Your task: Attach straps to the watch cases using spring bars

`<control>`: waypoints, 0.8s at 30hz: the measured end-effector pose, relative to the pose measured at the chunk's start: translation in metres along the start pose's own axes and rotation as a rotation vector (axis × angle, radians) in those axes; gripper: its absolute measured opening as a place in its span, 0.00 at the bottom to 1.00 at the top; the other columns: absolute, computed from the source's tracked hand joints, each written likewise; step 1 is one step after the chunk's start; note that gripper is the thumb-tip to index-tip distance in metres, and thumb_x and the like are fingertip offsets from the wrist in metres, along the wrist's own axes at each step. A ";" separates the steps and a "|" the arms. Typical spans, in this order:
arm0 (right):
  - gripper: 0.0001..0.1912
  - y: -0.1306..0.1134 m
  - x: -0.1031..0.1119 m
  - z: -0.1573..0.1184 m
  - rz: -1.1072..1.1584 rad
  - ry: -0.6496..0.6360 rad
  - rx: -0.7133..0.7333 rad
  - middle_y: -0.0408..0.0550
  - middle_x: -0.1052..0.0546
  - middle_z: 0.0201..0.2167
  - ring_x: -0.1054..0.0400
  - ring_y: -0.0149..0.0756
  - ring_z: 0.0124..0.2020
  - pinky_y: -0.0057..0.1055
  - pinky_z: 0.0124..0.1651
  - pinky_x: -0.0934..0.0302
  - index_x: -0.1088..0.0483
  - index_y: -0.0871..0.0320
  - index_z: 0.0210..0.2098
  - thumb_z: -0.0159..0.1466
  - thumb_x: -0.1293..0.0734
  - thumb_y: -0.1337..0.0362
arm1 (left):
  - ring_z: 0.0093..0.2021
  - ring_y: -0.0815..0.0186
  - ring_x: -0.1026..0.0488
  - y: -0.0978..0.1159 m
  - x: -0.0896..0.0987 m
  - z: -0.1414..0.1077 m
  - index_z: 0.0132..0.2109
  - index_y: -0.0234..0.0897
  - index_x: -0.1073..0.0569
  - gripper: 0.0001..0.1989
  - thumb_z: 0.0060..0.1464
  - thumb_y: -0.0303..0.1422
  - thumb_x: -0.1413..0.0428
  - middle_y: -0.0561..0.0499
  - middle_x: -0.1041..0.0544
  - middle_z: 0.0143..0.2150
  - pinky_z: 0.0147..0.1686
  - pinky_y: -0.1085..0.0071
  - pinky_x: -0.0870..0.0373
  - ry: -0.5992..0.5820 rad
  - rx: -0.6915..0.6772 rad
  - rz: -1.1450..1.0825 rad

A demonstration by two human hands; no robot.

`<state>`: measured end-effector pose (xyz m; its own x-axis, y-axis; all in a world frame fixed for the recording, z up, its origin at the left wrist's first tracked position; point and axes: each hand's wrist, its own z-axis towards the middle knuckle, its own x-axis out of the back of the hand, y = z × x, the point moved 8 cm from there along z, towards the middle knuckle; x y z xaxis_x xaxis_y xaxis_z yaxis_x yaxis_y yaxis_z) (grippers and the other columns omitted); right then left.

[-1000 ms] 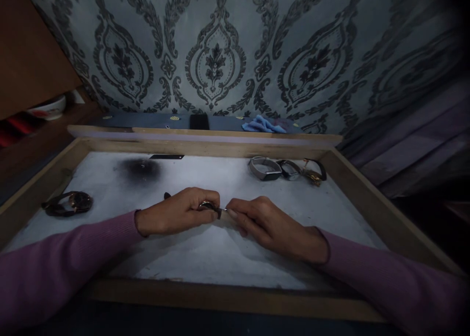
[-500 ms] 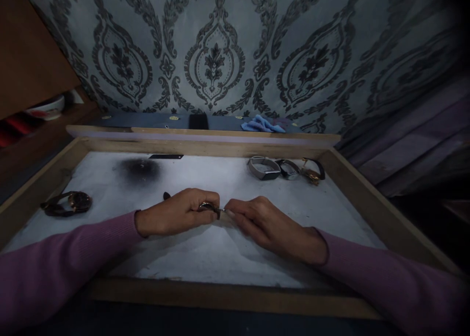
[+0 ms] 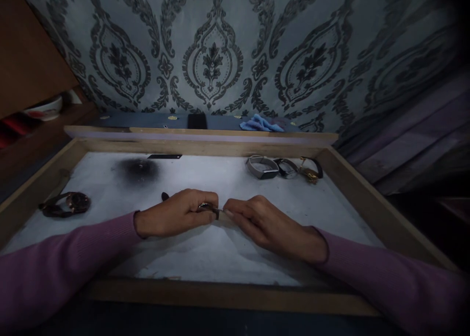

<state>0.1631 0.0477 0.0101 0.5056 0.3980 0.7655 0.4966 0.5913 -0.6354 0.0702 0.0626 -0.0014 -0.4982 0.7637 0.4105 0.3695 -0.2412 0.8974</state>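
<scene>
My left hand [image 3: 176, 213] is closed around a wristwatch [image 3: 206, 206], whose round metal case shows between thumb and forefinger. A dark strap end [image 3: 165, 196] pokes out behind that hand. My right hand [image 3: 262, 223] is closed in a pinch, its fingertips close to the watch. A thin metallic sliver [image 3: 219, 211] bridges the gap between the hands; whether it is a tool or part of the watch I cannot tell. Both hands are over the middle of a white-bottomed wooden tray [image 3: 227, 297].
Another dark wristwatch [image 3: 78, 202] lies at the tray's left. Along the back are a flat black strip [image 3: 164, 156], a grey-banded watch [image 3: 262, 167], a dark-banded watch [image 3: 287, 168] and a gold watch [image 3: 311, 174]. Behind the tray lie a blue cloth [image 3: 261, 123] and a black object [image 3: 197, 121].
The whole view has shifted very slightly. Both hands keep the same hold and nearly the same place, and nothing was taken up or let go.
</scene>
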 end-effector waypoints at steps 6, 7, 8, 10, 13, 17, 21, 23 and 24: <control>0.12 -0.001 0.001 0.000 0.030 -0.022 0.002 0.34 0.50 0.17 0.55 0.23 0.16 0.25 0.22 0.60 0.46 0.56 0.25 0.66 0.45 0.68 | 0.27 0.70 0.41 -0.002 0.001 -0.001 0.37 0.33 0.29 0.09 0.58 0.33 0.51 0.55 0.35 0.27 0.27 0.74 0.42 0.023 0.001 0.092; 0.13 -0.001 0.001 0.000 0.037 -0.026 0.005 0.34 0.50 0.17 0.55 0.23 0.16 0.25 0.22 0.60 0.47 0.56 0.25 0.66 0.45 0.68 | 0.27 0.70 0.41 -0.003 0.001 -0.001 0.37 0.33 0.29 0.09 0.58 0.33 0.51 0.55 0.35 0.27 0.27 0.74 0.43 0.025 0.005 0.097; 0.13 -0.002 0.001 0.000 0.042 -0.026 0.006 0.34 0.50 0.16 0.55 0.23 0.16 0.25 0.22 0.60 0.47 0.56 0.25 0.66 0.45 0.68 | 0.27 0.70 0.41 -0.003 0.001 -0.001 0.37 0.33 0.29 0.09 0.59 0.33 0.51 0.55 0.36 0.27 0.27 0.75 0.43 0.029 0.006 0.100; 0.13 -0.002 0.002 0.000 0.046 -0.026 0.007 0.34 0.51 0.17 0.55 0.23 0.16 0.25 0.22 0.60 0.48 0.56 0.24 0.66 0.45 0.68 | 0.27 0.70 0.40 -0.003 0.002 -0.001 0.37 0.33 0.30 0.08 0.59 0.33 0.51 0.55 0.35 0.27 0.27 0.75 0.43 0.036 0.000 0.098; 0.13 -0.002 0.002 0.000 0.035 -0.023 0.000 0.34 0.51 0.17 0.55 0.23 0.16 0.25 0.22 0.60 0.47 0.56 0.25 0.67 0.45 0.68 | 0.28 0.70 0.40 -0.001 0.003 -0.001 0.36 0.34 0.30 0.08 0.59 0.34 0.51 0.55 0.35 0.27 0.26 0.75 0.43 0.049 -0.016 0.091; 0.13 0.000 0.002 0.000 0.031 -0.031 -0.006 0.34 0.50 0.17 0.55 0.23 0.16 0.25 0.21 0.60 0.47 0.56 0.25 0.66 0.44 0.68 | 0.28 0.71 0.40 0.000 0.002 -0.001 0.36 0.34 0.30 0.09 0.59 0.34 0.51 0.55 0.35 0.28 0.26 0.75 0.43 0.056 -0.011 0.084; 0.13 0.000 0.003 0.000 0.036 -0.030 -0.004 0.34 0.50 0.16 0.55 0.23 0.16 0.25 0.21 0.61 0.47 0.57 0.24 0.66 0.44 0.68 | 0.28 0.71 0.40 0.002 0.002 -0.002 0.36 0.34 0.30 0.10 0.58 0.35 0.51 0.55 0.35 0.28 0.26 0.75 0.43 0.061 0.004 0.067; 0.13 -0.001 0.003 0.000 0.041 -0.033 -0.005 0.34 0.50 0.16 0.55 0.23 0.16 0.25 0.22 0.60 0.46 0.57 0.24 0.66 0.44 0.68 | 0.27 0.71 0.40 0.002 0.003 -0.002 0.36 0.34 0.31 0.09 0.58 0.35 0.51 0.56 0.36 0.27 0.26 0.75 0.43 0.067 0.011 0.054; 0.13 -0.001 0.003 0.000 0.043 -0.033 -0.006 0.34 0.50 0.16 0.55 0.23 0.16 0.25 0.22 0.60 0.46 0.57 0.24 0.66 0.44 0.68 | 0.27 0.71 0.41 0.002 0.003 -0.002 0.35 0.34 0.31 0.09 0.58 0.35 0.51 0.56 0.36 0.27 0.26 0.75 0.44 0.071 0.019 0.046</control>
<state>0.1641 0.0489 0.0134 0.5027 0.4464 0.7403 0.4789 0.5692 -0.6684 0.0678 0.0634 0.0022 -0.5343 0.7078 0.4620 0.4073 -0.2633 0.8745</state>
